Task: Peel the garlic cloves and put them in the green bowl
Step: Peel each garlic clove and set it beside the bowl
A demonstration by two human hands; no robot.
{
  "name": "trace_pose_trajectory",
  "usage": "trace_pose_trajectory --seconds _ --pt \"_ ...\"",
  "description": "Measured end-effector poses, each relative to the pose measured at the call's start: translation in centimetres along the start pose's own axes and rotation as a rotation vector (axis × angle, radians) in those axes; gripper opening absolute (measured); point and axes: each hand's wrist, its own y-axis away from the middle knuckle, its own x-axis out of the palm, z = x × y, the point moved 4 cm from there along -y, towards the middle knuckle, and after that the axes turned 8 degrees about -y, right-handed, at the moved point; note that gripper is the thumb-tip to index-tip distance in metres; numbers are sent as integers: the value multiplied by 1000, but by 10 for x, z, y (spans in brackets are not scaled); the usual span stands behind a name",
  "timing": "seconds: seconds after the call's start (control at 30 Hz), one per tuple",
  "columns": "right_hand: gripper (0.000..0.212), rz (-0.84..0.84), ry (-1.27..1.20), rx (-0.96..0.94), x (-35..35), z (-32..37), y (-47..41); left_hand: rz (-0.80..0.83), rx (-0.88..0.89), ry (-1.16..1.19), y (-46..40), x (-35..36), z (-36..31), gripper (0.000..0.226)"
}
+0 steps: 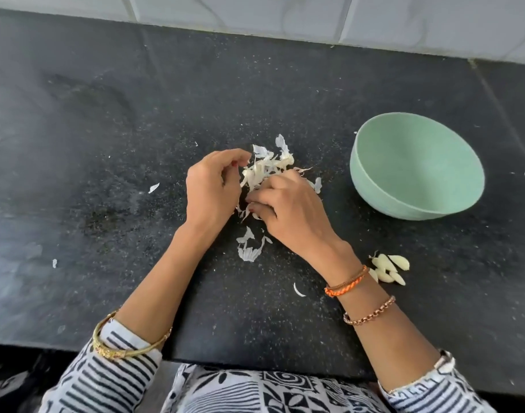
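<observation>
left hand (pixel 210 189), right hand (pixel 288 207): in garlic skins (pixel 267 168) | peeled cloves (pixel 389 269) on counter (pixel 106 144) | green bowl (pixel 416 165) right

Black speckled counter (pixel 136 144), green bowl (pixel 416 168), peeled cloves (pixel 389 268), papery garlic skins (pixel 267 168)

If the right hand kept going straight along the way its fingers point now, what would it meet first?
Most likely the left hand: the right hand points leftward across the garlic skins, and its fingertips are already almost there, though depth is uncertain.

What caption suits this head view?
Both hands, left hand and right hand, work garlic skins; peeled cloves wait beside green bowl.
</observation>
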Motion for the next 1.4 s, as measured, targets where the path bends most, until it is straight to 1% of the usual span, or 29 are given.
trace_pose_trajectory --seconds 0.13,0.23,0.37,0.4,0.47,0.57,0.67,0.73,0.83,0.9,1.0,1.1,1.3,1.4 --pt "5 4 -6 -4 0 -1 2 13 -23 24 -2 -1 2 30" --pt "5 -50 -78 37 -5 -2 2 -6 -31 57 -1 -2 4 27" --pt "23 -158 -364 139 -16 -10 1 -103 -40 174 0 -7 2 25" --pt "25 -173 -462 163 -17 -10 1 -120 -36 193 1 -8 1 25" --pt "23 -201 -651 222 -19 -9 2 -140 -42 227 2 -11 -1 26" --pt "15 -274 -880 344 -22 -7 3 -101 -44 276 -5 -9 -6 26" --pt "16 -327 -1027 475 -20 -12 4 -29 -151 473 -14 -2 -14 28" --pt "17 -372 -1036 475 -21 -14 5 19 -167 534 -15 5 -19 26" --pt "17 -433 -1008 408 -24 -15 6 55 -66 545 -10 11 -16 14" --pt "16 -448 -996 402 -24 -17 6 107 14 499 -11 10 -10 8" --pt "11 -510 -951 403 -26 -22 8 200 121 422 -15 8 -9 7" --pt "13 -550 -884 384 -27 -24 10 261 193 371 -12 11 -11 8" --pt "11 -600 -727 369 -28 -28 12 290 241 328 -7 17 -15 8" --pt "10 -626 -615 308 -30 -27 13 281 236 328 -7 17 -15 8"
